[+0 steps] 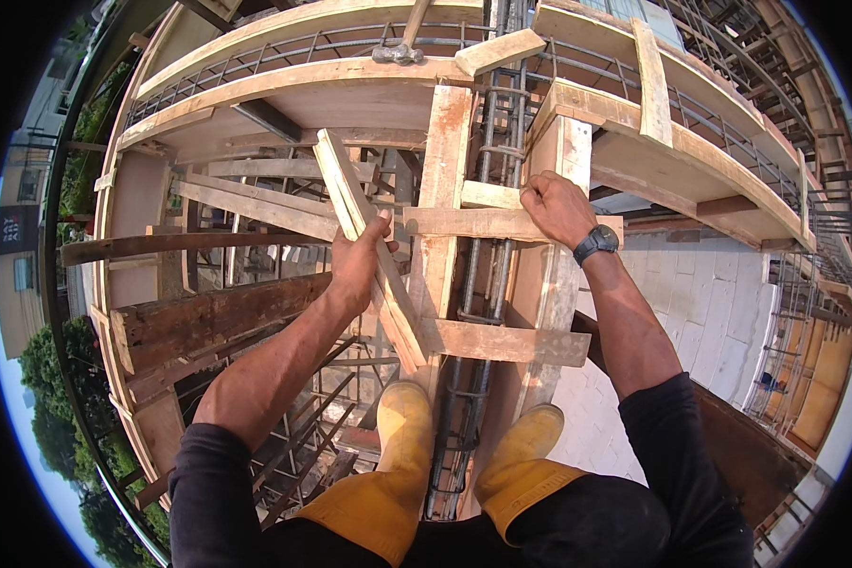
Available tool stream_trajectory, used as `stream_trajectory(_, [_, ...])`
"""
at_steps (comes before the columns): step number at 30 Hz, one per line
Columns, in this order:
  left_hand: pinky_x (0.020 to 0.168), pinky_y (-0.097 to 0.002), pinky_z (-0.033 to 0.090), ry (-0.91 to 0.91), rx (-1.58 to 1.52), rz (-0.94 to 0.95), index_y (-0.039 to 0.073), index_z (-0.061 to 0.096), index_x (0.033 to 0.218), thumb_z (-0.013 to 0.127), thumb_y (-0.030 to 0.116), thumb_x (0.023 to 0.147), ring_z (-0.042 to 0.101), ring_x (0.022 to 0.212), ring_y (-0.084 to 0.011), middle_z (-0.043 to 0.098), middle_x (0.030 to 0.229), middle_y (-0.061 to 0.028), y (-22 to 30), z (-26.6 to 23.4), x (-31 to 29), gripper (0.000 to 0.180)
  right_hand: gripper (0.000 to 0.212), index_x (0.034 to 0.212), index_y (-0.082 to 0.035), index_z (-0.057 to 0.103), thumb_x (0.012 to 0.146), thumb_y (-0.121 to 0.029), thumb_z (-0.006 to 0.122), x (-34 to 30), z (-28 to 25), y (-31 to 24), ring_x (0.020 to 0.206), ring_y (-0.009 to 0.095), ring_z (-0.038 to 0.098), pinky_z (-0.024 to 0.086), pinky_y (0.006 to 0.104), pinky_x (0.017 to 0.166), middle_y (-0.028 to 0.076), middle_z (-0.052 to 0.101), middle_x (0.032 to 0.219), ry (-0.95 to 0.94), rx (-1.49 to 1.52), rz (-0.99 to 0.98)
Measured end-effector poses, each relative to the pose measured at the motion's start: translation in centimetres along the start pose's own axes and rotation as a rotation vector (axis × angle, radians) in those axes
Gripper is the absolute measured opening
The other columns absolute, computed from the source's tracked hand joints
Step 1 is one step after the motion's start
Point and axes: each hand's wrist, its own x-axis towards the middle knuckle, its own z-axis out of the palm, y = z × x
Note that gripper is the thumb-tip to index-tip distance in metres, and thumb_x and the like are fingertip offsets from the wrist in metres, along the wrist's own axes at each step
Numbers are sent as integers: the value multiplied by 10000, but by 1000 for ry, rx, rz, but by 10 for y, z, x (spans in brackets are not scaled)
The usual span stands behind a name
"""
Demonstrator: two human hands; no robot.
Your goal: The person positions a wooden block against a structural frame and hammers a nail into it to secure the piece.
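My left hand [355, 263] is wrapped round a long wooden batten [342, 185], which slants from the upper left down to near my boot. My right hand [560, 206], with a dark watch on its wrist, is closed over the right part of a wooden crosspiece [459, 223]. Its curled fingers also meet the end of a short wood strip [489, 195]; whatever they hold is hidden. The crosspiece bridges two formwork sides over a channel of steel rebar [493, 142]. A second crosspiece [511, 342] spans the same channel nearer to me.
A hammer [399, 54] lies on the far formwork edge, beside a loose wood block [500, 52]. My yellow boots [404, 426] stand astride the rebar channel. Open gaps with props and planks [218, 308] drop away at left; pale panels [682, 303] lie at right.
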Motion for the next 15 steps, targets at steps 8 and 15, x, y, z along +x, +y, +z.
stream_trajectory(8, [604, -406, 600, -25, 43, -35, 18, 547, 1163, 783, 303, 903, 648, 872, -211, 614, 1018, -79, -16, -3, 3, 452, 480, 1198, -87, 656, 783, -270, 813, -17, 11, -9, 1079, 358, 613, 459, 476, 920, 172, 624, 1173, 68, -83, -50])
stream_trajectory(15, [614, -417, 623, -89, 54, 22, 1, 565, 1129, 767, 263, 913, 645, 818, -204, 620, 982, -86, -29, -5, 8, 395, 490, 1184, -80, 641, 773, -277, 820, -11, 23, 9, 1099, 338, 608, 379, 466, 967, 145, 664, 1144, 63, -131, -130])
